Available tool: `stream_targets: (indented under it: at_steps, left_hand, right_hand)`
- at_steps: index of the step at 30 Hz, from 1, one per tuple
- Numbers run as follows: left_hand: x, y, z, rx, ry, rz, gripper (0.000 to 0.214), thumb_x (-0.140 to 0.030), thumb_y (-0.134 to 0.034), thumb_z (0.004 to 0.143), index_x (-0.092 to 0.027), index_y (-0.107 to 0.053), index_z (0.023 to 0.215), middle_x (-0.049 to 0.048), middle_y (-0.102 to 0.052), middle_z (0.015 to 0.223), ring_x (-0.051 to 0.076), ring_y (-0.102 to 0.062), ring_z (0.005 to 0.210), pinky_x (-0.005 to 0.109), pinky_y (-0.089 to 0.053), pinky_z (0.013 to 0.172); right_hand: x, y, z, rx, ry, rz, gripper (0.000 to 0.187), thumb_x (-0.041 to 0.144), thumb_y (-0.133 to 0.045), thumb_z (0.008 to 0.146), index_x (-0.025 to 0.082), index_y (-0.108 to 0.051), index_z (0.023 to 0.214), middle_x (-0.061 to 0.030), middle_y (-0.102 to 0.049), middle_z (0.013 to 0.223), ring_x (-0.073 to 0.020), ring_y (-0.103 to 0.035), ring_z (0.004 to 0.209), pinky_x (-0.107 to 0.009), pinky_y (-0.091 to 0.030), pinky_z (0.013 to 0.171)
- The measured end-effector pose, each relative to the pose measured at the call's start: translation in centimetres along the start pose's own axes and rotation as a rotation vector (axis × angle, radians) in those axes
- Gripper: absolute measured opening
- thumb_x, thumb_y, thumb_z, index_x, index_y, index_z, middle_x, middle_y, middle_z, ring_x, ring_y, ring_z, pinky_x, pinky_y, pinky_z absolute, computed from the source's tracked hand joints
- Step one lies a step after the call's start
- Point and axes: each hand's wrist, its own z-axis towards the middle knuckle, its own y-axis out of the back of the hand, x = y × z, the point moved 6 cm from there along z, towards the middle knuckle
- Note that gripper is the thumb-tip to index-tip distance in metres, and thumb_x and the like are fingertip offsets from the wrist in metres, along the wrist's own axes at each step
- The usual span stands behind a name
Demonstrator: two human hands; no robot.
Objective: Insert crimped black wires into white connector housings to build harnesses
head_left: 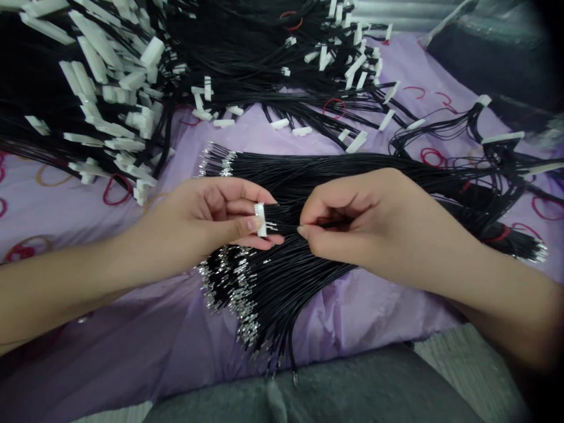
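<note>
Between the thumb and fingers of my left hand (220, 214) is a small white connector housing (261, 220), with its row of slots showing. My right hand (352, 217) is closed in a pinch just to the right of it, on thin black wires (331, 225). Metal tips of a few wires show at the housing's right side; whether they are inside it I cannot tell. Beneath both hands lies a wide bundle of black wires (286, 270), its crimped silver terminals (244, 299) fanned out at the left end.
A heap of black cables with white connectors (106, 126) lies at the left, and another pile (247, 64) spreads across the back. Red rubber bands (118, 189) are scattered on the purple sheet (176, 352). A tied wire bundle (502, 232) is at the right.
</note>
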Motion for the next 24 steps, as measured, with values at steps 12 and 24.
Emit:
stream_targets:
  at_steps: [12, 24]
  left_hand:
    - [0.0, 0.0, 0.0, 0.013, -0.015, -0.038, 0.019, -0.001, -0.065, 0.080, -0.017, -0.070, 0.089, -0.0034, -0.079, 0.072, 0.016, -0.079, 0.073, 0.017, -0.063, 0.069]
    - [-0.1, -0.2, -0.2, -0.016, -0.012, -0.008, 0.020, 0.000, -0.068, 0.075, -0.016, -0.071, 0.086, -0.0052, -0.077, 0.068, 0.015, -0.078, 0.068, 0.015, -0.061, 0.066]
  right_hand:
    - [0.2, -0.1, 0.2, -0.008, 0.021, -0.034, 0.015, 0.008, -0.062, 0.071, 0.015, -0.062, 0.058, 0.0070, -0.052, 0.051, -0.0033, -0.041, 0.049, -0.022, -0.030, 0.045]
    - [1.5, 0.3, 0.2, -0.046, -0.002, -0.205, 0.018, 0.012, -0.066, 0.070, 0.016, -0.060, 0.054, 0.0061, -0.053, 0.050, -0.0027, -0.041, 0.044, -0.025, -0.030, 0.048]
